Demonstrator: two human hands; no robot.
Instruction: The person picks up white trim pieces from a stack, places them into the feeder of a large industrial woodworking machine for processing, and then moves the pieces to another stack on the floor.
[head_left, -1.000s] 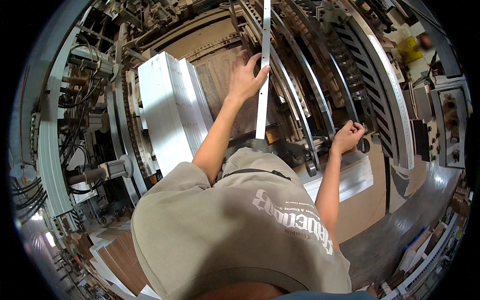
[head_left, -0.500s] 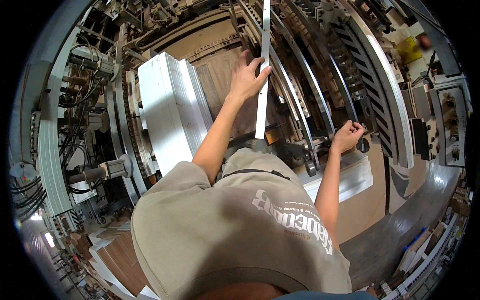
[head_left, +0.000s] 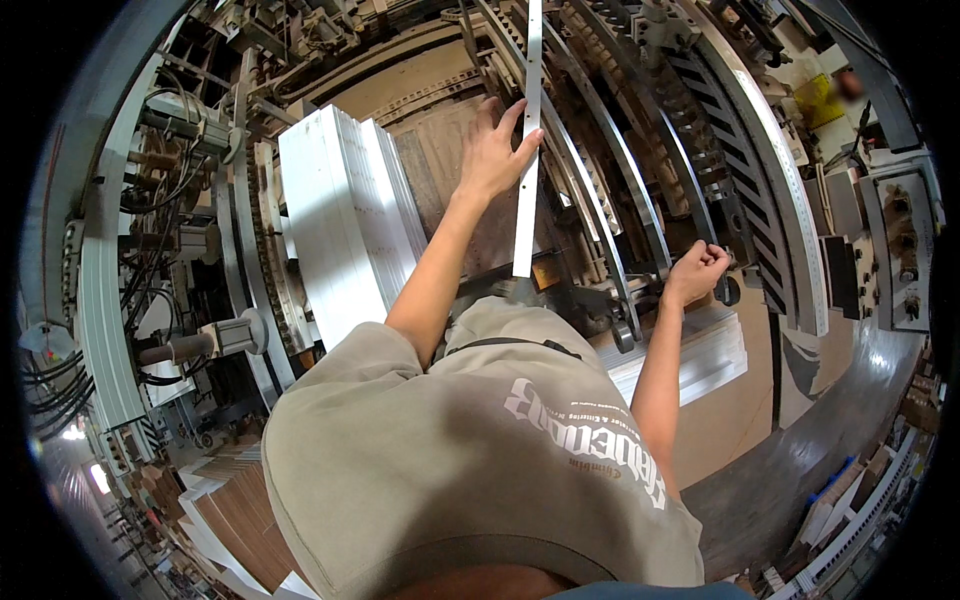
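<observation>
My left hand (head_left: 492,155) is stretched forward with its fingers apart. Its thumb lies across a long, narrow white bar with small holes (head_left: 525,225), and the index fingertip is at the bar's left edge. The hand does not wrap round the bar. Over to the right, my right hand (head_left: 692,272) has its fingers curled and pinched together, close to the lower end of a dark metal rail (head_left: 690,185). Whatever is between those fingers is too small or hidden to make out. A stack of white boards (head_left: 335,200) stands left of my left forearm.
Curved metal rails (head_left: 625,170) run between my hands, one ending in a small roller (head_left: 624,335). More white boards (head_left: 715,355) lie under my right forearm. Cylinders and black cables (head_left: 205,340) crowd the left. A black-and-white striped beam (head_left: 715,135) borders the right.
Both hands keep nearly the same places. The left index finger is slightly higher along the bar. The whole view has shifted very slightly.
</observation>
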